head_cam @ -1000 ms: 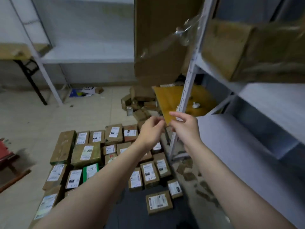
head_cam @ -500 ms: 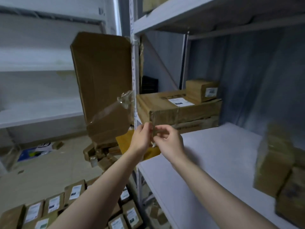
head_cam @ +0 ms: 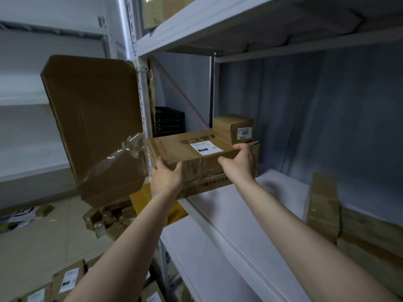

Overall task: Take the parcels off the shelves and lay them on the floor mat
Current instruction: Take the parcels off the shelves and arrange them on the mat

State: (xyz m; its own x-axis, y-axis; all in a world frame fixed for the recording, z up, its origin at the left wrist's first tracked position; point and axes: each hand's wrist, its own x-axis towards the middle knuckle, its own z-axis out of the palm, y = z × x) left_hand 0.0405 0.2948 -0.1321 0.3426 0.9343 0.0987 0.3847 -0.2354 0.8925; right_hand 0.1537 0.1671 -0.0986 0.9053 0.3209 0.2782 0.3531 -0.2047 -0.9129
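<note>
A large flat cardboard parcel (head_cam: 192,153) with a white label lies at the left end of the white shelf (head_cam: 229,214), on top of another flat box. My left hand (head_cam: 166,177) grips its near left corner. My right hand (head_cam: 238,159) grips its near right edge, fingers curled over the top. A small parcel (head_cam: 233,127) marked 400 sits on it at the back. More parcels (head_cam: 349,227) lie at the shelf's right end. Labelled parcels (head_cam: 67,280) lie on the floor at bottom left; the mat under them is hidden.
A big empty cardboard box (head_cam: 93,131) with loose tape hangs beside the shelf's white upright post (head_cam: 139,88). A black crate (head_cam: 169,122) stands behind the parcels. Cardboard scraps (head_cam: 104,221) litter the floor. An upper shelf (head_cam: 218,22) runs overhead.
My view rose from the floor parcels to the shelf. Both hands, held together in front of me before, moved apart and took hold of the large flat parcel.
</note>
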